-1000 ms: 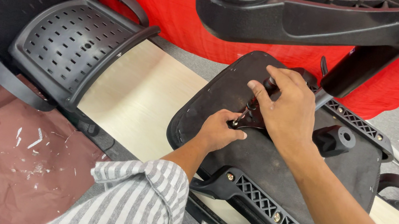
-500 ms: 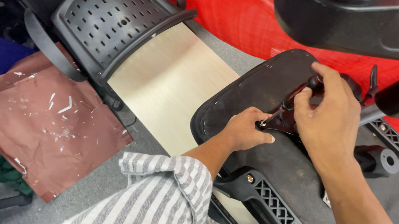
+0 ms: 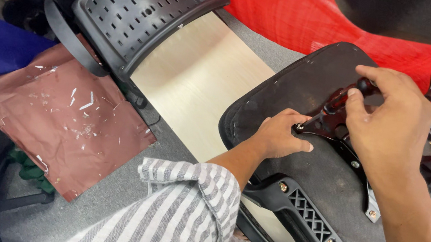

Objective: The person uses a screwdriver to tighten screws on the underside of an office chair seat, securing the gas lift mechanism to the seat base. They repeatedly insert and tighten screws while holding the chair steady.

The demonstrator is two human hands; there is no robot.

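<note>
An upturned black chair seat (image 3: pixel 283 85) lies on the bench, its underside facing me. A black metal bracket (image 3: pixel 358 173) with bolts runs across it. My right hand (image 3: pixel 391 124) grips the dark red handle of a screwdriver (image 3: pixel 338 102), whose tip points down at a screw near the bracket's end. My left hand (image 3: pixel 280 139) rests on the seat right beside that tip, fingers curled, steadying the spot. A ribbed black armrest bar (image 3: pixel 324 228) lies along the seat's near edge.
A perforated black chair back (image 3: pixel 136 4) lies at the upper left on a pale wooden board (image 3: pixel 198 84). A brown plastic sheet (image 3: pixel 56 120) covers the grey surface at left. Red cloth (image 3: pixel 300 14) hangs behind. Another black chair part (image 3: pixel 413 17) looms top right.
The camera has swung left and closer, so the seat sits further right in view. My right hand has lifted the screwdriver handle slightly; my left hand stays at the tip.
</note>
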